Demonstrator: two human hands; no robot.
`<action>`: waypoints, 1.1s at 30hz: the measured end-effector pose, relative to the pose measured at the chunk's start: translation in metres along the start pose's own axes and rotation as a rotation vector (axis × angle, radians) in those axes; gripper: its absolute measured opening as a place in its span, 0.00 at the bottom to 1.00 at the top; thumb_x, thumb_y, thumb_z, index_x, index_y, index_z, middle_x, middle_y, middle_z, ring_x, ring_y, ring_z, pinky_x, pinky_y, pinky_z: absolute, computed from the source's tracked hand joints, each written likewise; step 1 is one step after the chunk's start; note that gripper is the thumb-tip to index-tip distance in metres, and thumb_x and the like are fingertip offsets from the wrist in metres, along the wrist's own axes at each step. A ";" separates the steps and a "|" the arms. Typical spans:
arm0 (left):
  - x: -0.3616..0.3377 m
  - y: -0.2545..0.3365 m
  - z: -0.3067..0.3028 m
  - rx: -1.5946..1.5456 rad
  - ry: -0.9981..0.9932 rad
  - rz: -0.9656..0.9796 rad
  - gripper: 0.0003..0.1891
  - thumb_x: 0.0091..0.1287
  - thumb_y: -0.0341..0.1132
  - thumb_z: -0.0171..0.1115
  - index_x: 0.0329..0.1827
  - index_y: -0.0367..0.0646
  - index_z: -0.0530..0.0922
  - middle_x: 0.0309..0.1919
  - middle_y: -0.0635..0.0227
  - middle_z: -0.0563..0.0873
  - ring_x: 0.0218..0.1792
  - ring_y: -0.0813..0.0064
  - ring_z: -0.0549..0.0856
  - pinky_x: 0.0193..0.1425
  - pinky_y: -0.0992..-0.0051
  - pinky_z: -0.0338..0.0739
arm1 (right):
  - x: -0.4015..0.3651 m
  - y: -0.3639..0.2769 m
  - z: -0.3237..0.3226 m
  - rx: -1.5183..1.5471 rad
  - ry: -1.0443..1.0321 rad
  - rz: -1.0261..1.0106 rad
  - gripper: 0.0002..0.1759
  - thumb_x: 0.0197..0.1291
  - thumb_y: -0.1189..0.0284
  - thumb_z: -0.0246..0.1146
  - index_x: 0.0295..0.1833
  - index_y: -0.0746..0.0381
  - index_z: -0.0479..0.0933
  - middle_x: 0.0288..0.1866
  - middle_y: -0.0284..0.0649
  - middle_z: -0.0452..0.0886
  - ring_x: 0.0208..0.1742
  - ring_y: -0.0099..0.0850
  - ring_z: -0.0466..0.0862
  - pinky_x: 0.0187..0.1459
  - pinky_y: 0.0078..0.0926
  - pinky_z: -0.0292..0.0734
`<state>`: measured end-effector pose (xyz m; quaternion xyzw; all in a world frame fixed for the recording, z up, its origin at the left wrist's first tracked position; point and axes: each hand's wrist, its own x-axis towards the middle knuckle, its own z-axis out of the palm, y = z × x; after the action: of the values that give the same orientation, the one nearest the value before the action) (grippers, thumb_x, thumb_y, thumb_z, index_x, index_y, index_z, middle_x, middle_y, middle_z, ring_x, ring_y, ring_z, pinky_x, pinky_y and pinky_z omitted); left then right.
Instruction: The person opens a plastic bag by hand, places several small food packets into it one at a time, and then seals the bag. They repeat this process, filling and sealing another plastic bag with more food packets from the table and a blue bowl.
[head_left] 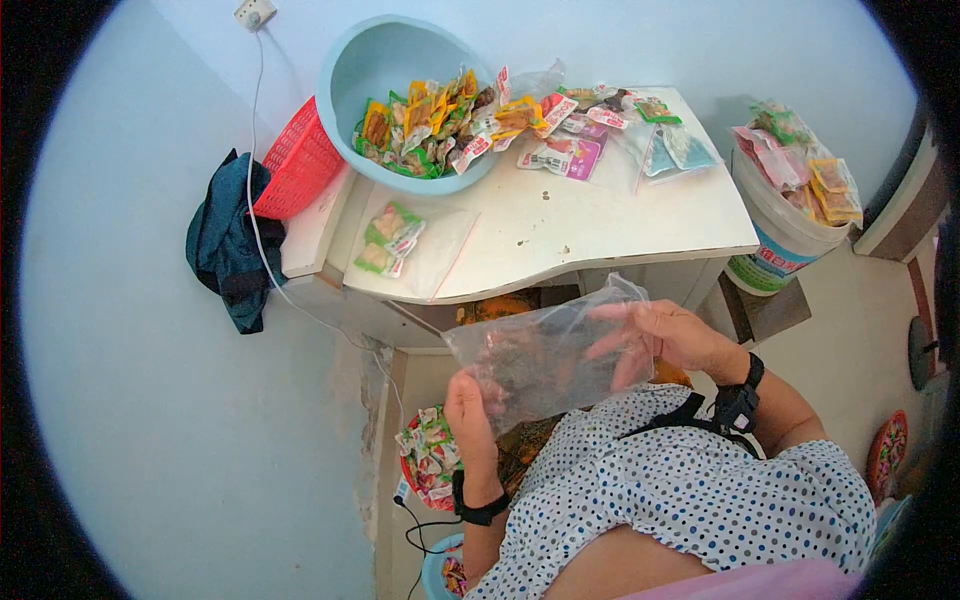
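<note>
A clear plastic bag (550, 355) is stretched between my two hands in front of the table, and it looks flat. My left hand (470, 408) grips its lower left end, thumb on the near side. At the right end my right hand (672, 335) has hold of the bag, with its fingers showing through the film and the thumb along the upper edge. Beyond the bag, on the white table (600, 225), lies another clear bag (445, 245) with green-and-white snack packets (390, 240) in it.
A blue basin (345, 85) of small packets stands at the table's back left beside a red basket (295, 165). More packets (565, 155) lie along the back. At right is a filled white bucket (765, 225). A white cable (255, 200) hangs at left.
</note>
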<state>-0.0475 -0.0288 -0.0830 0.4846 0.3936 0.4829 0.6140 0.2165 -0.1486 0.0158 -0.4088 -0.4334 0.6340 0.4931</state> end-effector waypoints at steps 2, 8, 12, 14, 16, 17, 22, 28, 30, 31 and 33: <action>-0.005 -0.005 0.001 0.018 -0.013 -0.052 0.19 0.76 0.50 0.50 0.47 0.42 0.77 0.25 0.73 0.79 0.23 0.80 0.77 0.25 0.79 0.69 | 0.002 0.006 -0.003 0.026 -0.011 -0.037 0.35 0.76 0.50 0.42 0.77 0.65 0.55 0.60 0.56 0.78 0.41 0.47 0.88 0.44 0.39 0.86; -0.010 -0.010 0.000 -0.030 0.044 -0.030 0.08 0.72 0.37 0.61 0.38 0.42 0.79 0.22 0.81 0.77 0.19 0.90 0.70 0.22 0.85 0.60 | 0.001 0.000 -0.001 0.027 0.023 -0.056 0.34 0.76 0.51 0.42 0.77 0.63 0.55 0.60 0.56 0.79 0.40 0.46 0.88 0.43 0.38 0.86; 0.002 0.003 -0.003 -0.122 0.140 0.008 0.06 0.70 0.33 0.64 0.35 0.41 0.79 0.20 0.85 0.74 0.19 0.94 0.65 0.22 0.87 0.55 | 0.000 -0.008 0.000 0.024 0.015 -0.034 0.33 0.76 0.52 0.44 0.77 0.62 0.56 0.60 0.55 0.79 0.38 0.45 0.88 0.41 0.36 0.86; 0.009 0.009 -0.004 -0.117 0.147 0.040 0.07 0.70 0.34 0.64 0.36 0.41 0.79 0.20 0.85 0.73 0.20 0.94 0.65 0.23 0.87 0.55 | 0.003 -0.009 -0.002 0.003 0.017 -0.020 0.33 0.76 0.53 0.44 0.77 0.62 0.56 0.60 0.53 0.79 0.37 0.44 0.88 0.40 0.36 0.86; 0.015 0.017 -0.003 -0.103 0.134 0.073 0.07 0.71 0.34 0.64 0.37 0.41 0.80 0.21 0.85 0.73 0.21 0.93 0.66 0.24 0.88 0.57 | 0.006 -0.013 -0.004 -0.028 0.019 -0.017 0.32 0.76 0.53 0.45 0.77 0.62 0.57 0.63 0.53 0.77 0.38 0.44 0.88 0.41 0.36 0.86; 0.021 0.020 -0.004 -0.042 0.168 0.139 0.06 0.71 0.34 0.63 0.39 0.40 0.80 0.23 0.83 0.75 0.23 0.92 0.69 0.26 0.87 0.60 | 0.010 -0.018 -0.004 -0.050 0.019 -0.018 0.32 0.76 0.54 0.45 0.77 0.62 0.57 0.65 0.53 0.76 0.39 0.43 0.88 0.42 0.36 0.86; 0.035 0.042 0.000 0.470 0.462 0.558 0.11 0.70 0.33 0.62 0.51 0.37 0.80 0.34 0.74 0.82 0.31 0.84 0.77 0.35 0.83 0.73 | 0.032 -0.033 0.010 -0.062 0.026 -0.109 0.32 0.76 0.54 0.46 0.77 0.61 0.57 0.76 0.45 0.63 0.58 0.41 0.81 0.53 0.37 0.81; -0.004 0.073 0.038 0.421 0.147 0.534 0.17 0.67 0.32 0.64 0.57 0.37 0.77 0.38 0.67 0.82 0.36 0.78 0.80 0.38 0.77 0.76 | 0.065 -0.024 0.042 -0.060 -0.110 -0.150 0.33 0.76 0.55 0.47 0.78 0.61 0.54 0.78 0.37 0.59 0.70 0.37 0.71 0.65 0.37 0.71; -0.011 0.071 0.056 0.566 0.059 0.726 0.22 0.65 0.34 0.66 0.60 0.35 0.74 0.40 0.63 0.81 0.36 0.74 0.80 0.38 0.76 0.77 | 0.075 -0.020 0.054 -0.102 -0.168 -0.180 0.37 0.75 0.52 0.47 0.79 0.63 0.50 0.78 0.41 0.58 0.73 0.38 0.67 0.69 0.40 0.67; -0.012 0.071 0.062 0.638 0.014 0.824 0.24 0.64 0.34 0.67 0.61 0.35 0.73 0.40 0.61 0.80 0.36 0.71 0.80 0.38 0.75 0.77 | 0.081 -0.013 0.058 -0.044 -0.254 -0.198 0.40 0.74 0.50 0.48 0.80 0.62 0.46 0.76 0.43 0.60 0.73 0.36 0.66 0.72 0.38 0.61; -0.008 0.068 0.071 0.627 0.005 0.844 0.28 0.62 0.35 0.69 0.63 0.33 0.70 0.42 0.58 0.79 0.36 0.67 0.80 0.37 0.73 0.77 | 0.086 -0.008 0.065 -0.032 -0.285 -0.243 0.42 0.73 0.48 0.48 0.80 0.61 0.45 0.75 0.44 0.60 0.73 0.35 0.65 0.73 0.38 0.58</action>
<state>0.0036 -0.0473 -0.0006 0.7603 0.2911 0.5485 0.1906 0.1417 -0.0729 0.0344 -0.2672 -0.5549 0.6145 0.4930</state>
